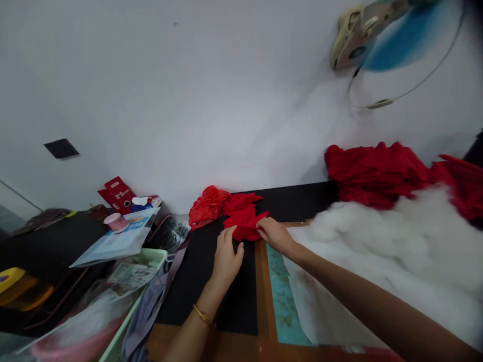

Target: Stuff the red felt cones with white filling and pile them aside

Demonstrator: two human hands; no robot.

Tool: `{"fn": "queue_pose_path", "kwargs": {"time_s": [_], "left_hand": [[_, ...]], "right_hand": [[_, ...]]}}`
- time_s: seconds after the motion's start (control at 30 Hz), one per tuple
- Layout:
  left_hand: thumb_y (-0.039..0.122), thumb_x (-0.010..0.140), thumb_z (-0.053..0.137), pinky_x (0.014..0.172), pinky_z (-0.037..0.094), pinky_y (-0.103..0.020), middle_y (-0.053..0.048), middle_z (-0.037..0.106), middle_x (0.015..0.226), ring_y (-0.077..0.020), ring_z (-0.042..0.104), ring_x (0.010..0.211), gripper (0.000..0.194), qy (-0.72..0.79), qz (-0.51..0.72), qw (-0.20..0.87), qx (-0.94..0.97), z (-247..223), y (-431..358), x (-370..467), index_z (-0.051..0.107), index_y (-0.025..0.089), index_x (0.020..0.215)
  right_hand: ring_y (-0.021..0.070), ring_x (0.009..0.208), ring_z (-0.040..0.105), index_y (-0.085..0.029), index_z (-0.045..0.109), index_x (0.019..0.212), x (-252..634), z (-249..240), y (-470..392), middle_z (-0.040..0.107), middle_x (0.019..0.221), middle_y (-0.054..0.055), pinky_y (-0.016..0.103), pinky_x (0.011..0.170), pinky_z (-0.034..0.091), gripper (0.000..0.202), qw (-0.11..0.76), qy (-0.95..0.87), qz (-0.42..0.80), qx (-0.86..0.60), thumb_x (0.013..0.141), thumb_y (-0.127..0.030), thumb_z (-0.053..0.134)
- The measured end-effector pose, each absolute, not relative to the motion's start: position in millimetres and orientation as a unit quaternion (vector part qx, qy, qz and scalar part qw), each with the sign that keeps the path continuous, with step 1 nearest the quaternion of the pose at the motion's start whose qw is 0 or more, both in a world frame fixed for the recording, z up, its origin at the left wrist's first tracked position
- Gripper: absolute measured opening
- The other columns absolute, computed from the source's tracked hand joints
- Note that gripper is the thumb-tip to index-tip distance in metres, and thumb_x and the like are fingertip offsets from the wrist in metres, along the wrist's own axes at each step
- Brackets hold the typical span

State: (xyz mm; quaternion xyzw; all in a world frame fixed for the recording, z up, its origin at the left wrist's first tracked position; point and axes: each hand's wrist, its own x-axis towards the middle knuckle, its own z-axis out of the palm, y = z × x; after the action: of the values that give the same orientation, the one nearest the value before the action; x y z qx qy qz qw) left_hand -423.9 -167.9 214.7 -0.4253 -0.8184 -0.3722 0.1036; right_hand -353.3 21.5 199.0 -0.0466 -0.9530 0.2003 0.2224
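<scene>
A crumpled red cloth [243,213] lies on the black tabletop near the wall. My right hand [275,234] pinches its right edge between thumb and fingertips. At the cloth's near side is my left hand [227,254], palm down, with fingertips at the fabric and the thumb held apart; it grips nothing that I can see. A shiny red plastic bag [208,207] is bunched just left of the cloth. Right of my hands, white fluffy stuffing [396,241] is heaped on a pale sheet [320,306].
A bigger red fabric pile [377,171] sits behind the stuffing. On the left stand a green-rimmed bin [160,257] with plastic and papers, a pink jar [116,222], a red box [117,195] and a yellow tape roll [24,289]. A blue-bladed fan [400,42] hangs upper right.
</scene>
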Motion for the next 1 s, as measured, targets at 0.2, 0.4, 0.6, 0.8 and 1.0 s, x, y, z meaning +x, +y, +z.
{"fn": "queue_pose_path", "kwargs": {"time_s": [0.2, 0.4, 0.6, 0.8, 1.0], "left_hand": [[0.011, 0.077, 0.056, 0.090, 0.047, -0.037, -0.007, 0.062, 0.103, -0.0223, 0.059, 0.099, 0.030, -0.826, -0.310, 0.036, -0.470, 212.2, -138.2, -416.2, 0.061, 0.021, 0.105], [0.002, 0.072, 0.047, 0.075, 0.046, -0.030, -0.005, 0.062, 0.098, -0.0204, 0.062, 0.087, 0.036, -0.839, -0.271, -0.001, -0.472, 212.2, -134.6, -381.5, 0.054, 0.021, 0.102], [0.023, 0.075, 0.062, 0.082, 0.045, -0.034, -0.006, 0.062, 0.109, -0.0244, 0.061, 0.097, 0.043, -0.802, -0.201, -0.136, -0.545, 225.1, -142.2, -347.6, 0.053, 0.022, 0.117], [0.026, 0.079, 0.059, 0.074, 0.047, -0.031, -0.007, 0.057, 0.117, -0.0130, 0.055, 0.072, 0.052, -0.756, -0.382, -0.164, -0.506, 238.3, -108.9, -337.1, 0.045, 0.021, 0.129], [0.036, 0.079, 0.065, 0.060, 0.049, -0.025, -0.019, 0.043, 0.140, -0.0143, 0.059, 0.079, 0.087, -0.636, -0.547, -0.420, -0.346, 229.0, -38.6, -327.0, 0.014, 0.021, 0.149]], "right_hand": [[0.0147, 0.080, 0.060, -0.018, 0.060, 0.093, -294.9, 195.0, 9.7, 0.065, 0.088, 0.003, 0.025, 0.074, 0.048, 0.008, 0.236, -0.941, 0.243, -0.012, 0.089, -0.012, 0.055], [0.0239, 0.109, 0.057, -0.018, 0.061, 0.105, -242.4, 208.1, 47.6, 0.063, 0.117, 0.010, 0.037, 0.093, 0.045, 0.028, 0.237, -0.948, 0.210, -0.026, 0.080, -0.007, 0.061], [0.0330, 0.114, 0.055, -0.017, 0.056, 0.128, -226.1, 216.2, 137.6, 0.055, 0.133, 0.019, 0.045, 0.087, 0.046, 0.051, 0.121, -0.972, -0.006, -0.202, 0.083, 0.002, 0.041], [0.0260, 0.104, 0.063, -0.020, 0.059, 0.122, -210.0, 208.0, 150.6, 0.065, 0.120, 0.011, 0.034, 0.084, 0.050, 0.052, 0.158, -0.960, 0.071, -0.219, 0.075, -0.002, 0.045], [0.0223, 0.105, 0.063, -0.020, 0.049, 0.130, -205.4, 202.1, 118.7, 0.065, 0.119, 0.009, 0.035, 0.089, 0.051, 0.061, 0.209, -0.951, 0.176, -0.143, 0.071, -0.006, 0.050]]}}
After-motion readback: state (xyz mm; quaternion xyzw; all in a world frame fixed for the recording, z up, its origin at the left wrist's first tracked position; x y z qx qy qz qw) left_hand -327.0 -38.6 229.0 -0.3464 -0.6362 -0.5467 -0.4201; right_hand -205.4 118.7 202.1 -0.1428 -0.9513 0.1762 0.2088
